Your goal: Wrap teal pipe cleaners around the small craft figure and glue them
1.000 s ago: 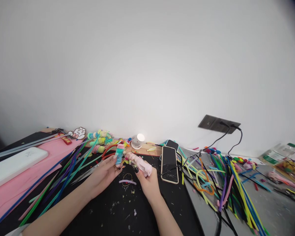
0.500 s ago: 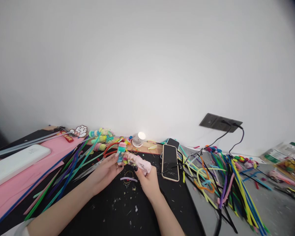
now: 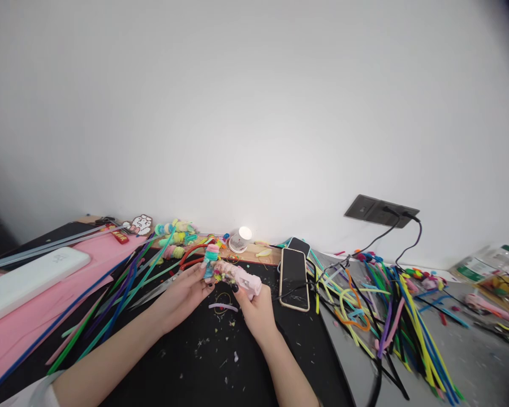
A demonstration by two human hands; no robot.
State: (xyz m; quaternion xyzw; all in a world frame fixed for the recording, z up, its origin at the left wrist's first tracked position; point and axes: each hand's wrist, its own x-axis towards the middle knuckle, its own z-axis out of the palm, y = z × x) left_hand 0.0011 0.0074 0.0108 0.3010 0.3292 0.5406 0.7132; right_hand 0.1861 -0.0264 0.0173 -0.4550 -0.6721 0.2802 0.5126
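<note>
Currently, at lower left, I log a white case (image 3: 34, 287) lying on a pink sheet (image 3: 99, 257). Right of it, a spread of coloured stems (image 3: 125, 297) runs down from the left-centre toward the lower left corner. Above the stems, against the wall, stands a white plaque (image 3: 141, 225); just right of it lies a cluster of fluffy coils (image 3: 175, 238).

At lower centre I have the left hand (image 3: 182, 299), fingers closed on a small striped roll (image 3: 211, 257), blue below and pink on top, held nearly upright above the black mat (image 3: 195, 373). Right of the roll, a pink tool (image 3: 245, 280) points left, its lumpy front end next to the roll; I cannot tell whether the two touch. Below them a lilac strip (image 3: 223, 307) lies on the mat among scraps; behind them stands a white cup (image 3: 240, 240). The right hand (image 3: 257, 316) is wrapped around the rear of the tool, thumb near its underside.

Right of centre I note a phone (image 3: 294, 280), face up, near the right hand, with a second one (image 3: 299, 247) partly behind it. Farther right: a wall socket (image 3: 379, 212) with two plugs in, more stems below, and a clear bottle (image 3: 486, 263) tilted at the right edge.
</note>
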